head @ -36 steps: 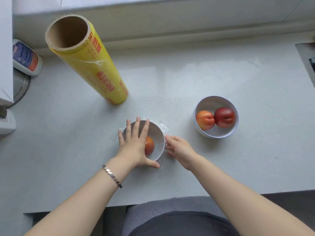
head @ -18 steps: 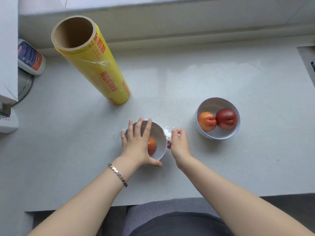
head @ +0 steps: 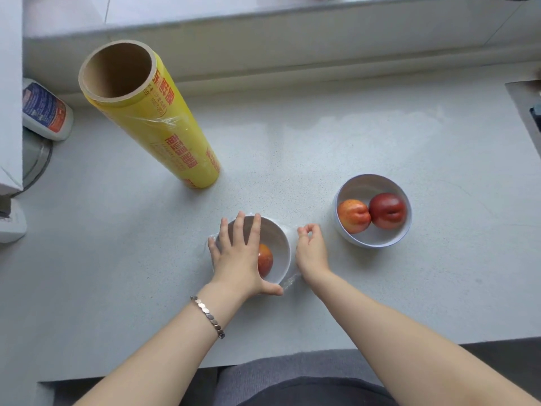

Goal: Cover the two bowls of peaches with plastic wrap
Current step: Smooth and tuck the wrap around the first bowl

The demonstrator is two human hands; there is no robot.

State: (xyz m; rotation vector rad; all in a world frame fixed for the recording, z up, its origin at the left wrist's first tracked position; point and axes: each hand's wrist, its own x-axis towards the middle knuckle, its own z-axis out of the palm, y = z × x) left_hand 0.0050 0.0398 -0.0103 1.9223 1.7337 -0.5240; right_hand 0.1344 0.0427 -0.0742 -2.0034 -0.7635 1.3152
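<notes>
A: Head view: why pressing the left hand (head: pixel 237 259) flat, fingers straight, over the near bowl (head: pixel 278 238)?

B: Pinning the plastic wrap (head: pixel 289 284) taut, probably, while pinching its edge with the curled right hand (head: pixel 311 253) beside the rim; leaving the far bowl (head: pixel 369 186) uncovered.

Pale speckled countertop (head: pixel 351 136) with a raised ledge (head: pixel 292 45) along its far edge; a white labelled bottle (head: pixel 46 112) lies far left; soft light reflects off the far surface.
</notes>
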